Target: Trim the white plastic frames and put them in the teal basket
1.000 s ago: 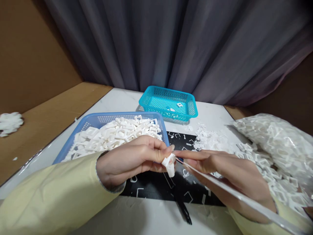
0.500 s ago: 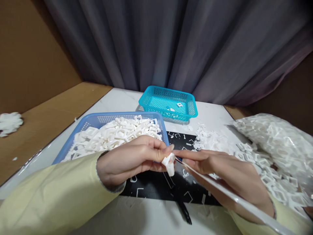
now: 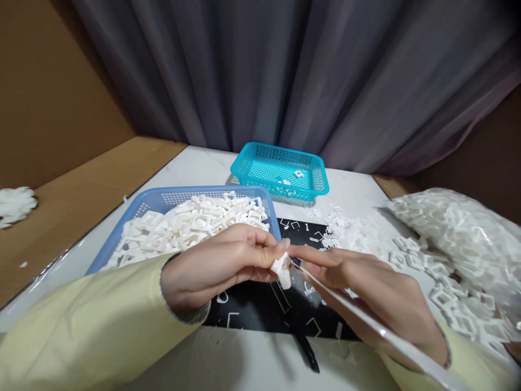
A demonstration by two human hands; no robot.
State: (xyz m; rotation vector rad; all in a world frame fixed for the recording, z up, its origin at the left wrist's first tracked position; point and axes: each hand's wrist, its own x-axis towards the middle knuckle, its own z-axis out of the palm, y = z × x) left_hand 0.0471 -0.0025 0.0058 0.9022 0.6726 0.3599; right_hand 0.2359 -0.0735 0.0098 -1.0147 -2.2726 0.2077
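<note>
White piece [image 3: 282, 267], pinched in left fingers [image 3: 266, 255], jutting downward, right fingers [image 3: 319, 256] gripping slender tool [image 3: 382, 332]

my sleeves [image 3: 93, 320] were pale yellow, the piece [image 3: 280, 266] I held was white, near basket [image 3: 203, 189] blue with latticed holes, far basket [image 3: 264, 167] turquoise, mat [image 3: 260, 315] black, table [image 3: 187, 169] white, curtain [image 3: 256, 70] grey-purple

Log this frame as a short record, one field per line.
Left hand: pinching a small white piece
Right hand: on a slender white tool, its end at that piece
Blue basket: heaped with white frames
Teal basket: a few small white bits
Black mat: scattered with white offcuts
Black tool: across the mat's near edge
Clear bag: far right, bulging
</note>
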